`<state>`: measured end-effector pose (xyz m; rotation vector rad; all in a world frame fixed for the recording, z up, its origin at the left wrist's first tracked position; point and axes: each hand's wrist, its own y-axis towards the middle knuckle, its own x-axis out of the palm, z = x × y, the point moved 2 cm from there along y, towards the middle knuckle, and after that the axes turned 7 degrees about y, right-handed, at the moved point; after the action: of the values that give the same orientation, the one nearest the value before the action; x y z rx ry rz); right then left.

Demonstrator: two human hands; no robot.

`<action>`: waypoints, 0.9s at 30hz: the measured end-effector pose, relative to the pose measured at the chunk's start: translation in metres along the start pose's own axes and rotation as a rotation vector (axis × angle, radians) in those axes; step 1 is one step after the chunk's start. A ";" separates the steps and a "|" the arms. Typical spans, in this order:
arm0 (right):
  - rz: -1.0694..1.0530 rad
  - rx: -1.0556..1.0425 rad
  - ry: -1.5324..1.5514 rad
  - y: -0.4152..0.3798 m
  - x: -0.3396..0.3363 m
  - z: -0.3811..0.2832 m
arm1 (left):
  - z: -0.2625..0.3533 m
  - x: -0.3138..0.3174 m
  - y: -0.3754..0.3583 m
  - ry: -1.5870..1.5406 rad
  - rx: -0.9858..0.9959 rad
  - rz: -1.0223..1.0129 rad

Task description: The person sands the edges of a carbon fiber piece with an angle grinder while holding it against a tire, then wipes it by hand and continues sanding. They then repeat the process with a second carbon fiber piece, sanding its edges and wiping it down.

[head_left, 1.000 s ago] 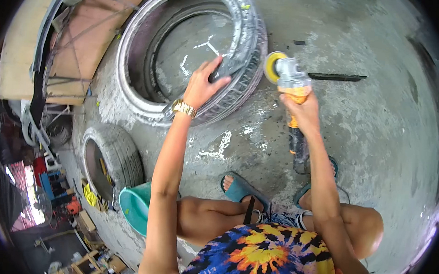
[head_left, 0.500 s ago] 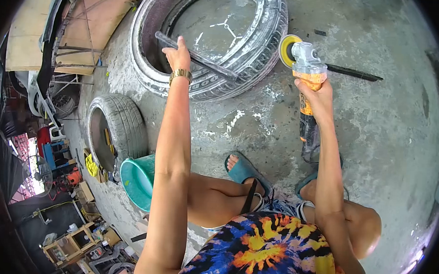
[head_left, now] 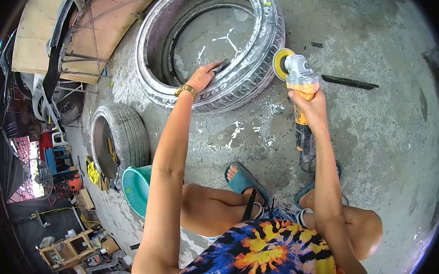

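Observation:
My right hand [head_left: 309,110] is wrapped round an orange and black angle grinder [head_left: 301,89] with a yellow disc at its head, held above the floor beside a big tyre. The large, whitish, dusty tyre [head_left: 256,71] lies on its side. Over its near sidewall, my left hand [head_left: 201,79], with a gold watch at the wrist, has its fingers closed on a dark strip [head_left: 221,67]. Only a short part of this strip shows past the fingers; the rest is hidden or seen end-on.
Another long dark strip [head_left: 350,82] lies on the concrete floor right of the grinder. A smaller tyre [head_left: 129,131] stands at the left beside a green bucket [head_left: 136,189]. Wooden panels [head_left: 39,40] lean at the upper left. Clutter and a wooden frame [head_left: 67,250] fill the lower left.
The dark strip, earlier stretched across the tyre under my spread left hand, now shows only a short end. My left hand has moved right and down, its fingers closed. The grinder has shifted slightly left.

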<state>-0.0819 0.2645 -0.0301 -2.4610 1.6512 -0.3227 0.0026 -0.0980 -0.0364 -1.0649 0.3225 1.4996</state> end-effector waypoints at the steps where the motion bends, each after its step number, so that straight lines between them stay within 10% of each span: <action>1: 0.006 0.008 0.002 0.000 0.000 0.001 | 0.001 -0.006 0.003 0.001 0.009 0.007; 10: 0.064 0.013 0.054 -0.006 -0.006 0.001 | -0.016 -0.015 0.010 -0.374 -0.043 -0.212; 14: 0.066 0.015 0.030 -0.009 -0.008 0.004 | -0.037 -0.012 0.007 -0.360 -0.027 0.081; 21: 0.048 0.054 0.086 -0.006 -0.006 0.002 | 0.020 -0.049 -0.025 0.463 0.363 0.615; 27: 0.035 -0.040 0.061 -0.003 0.000 -0.003 | 0.117 -0.071 -0.076 0.851 0.561 0.551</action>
<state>-0.0802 0.2658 -0.0267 -2.4719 1.7387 -0.3663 0.0114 -0.0394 0.1090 -1.1387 1.6373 1.2016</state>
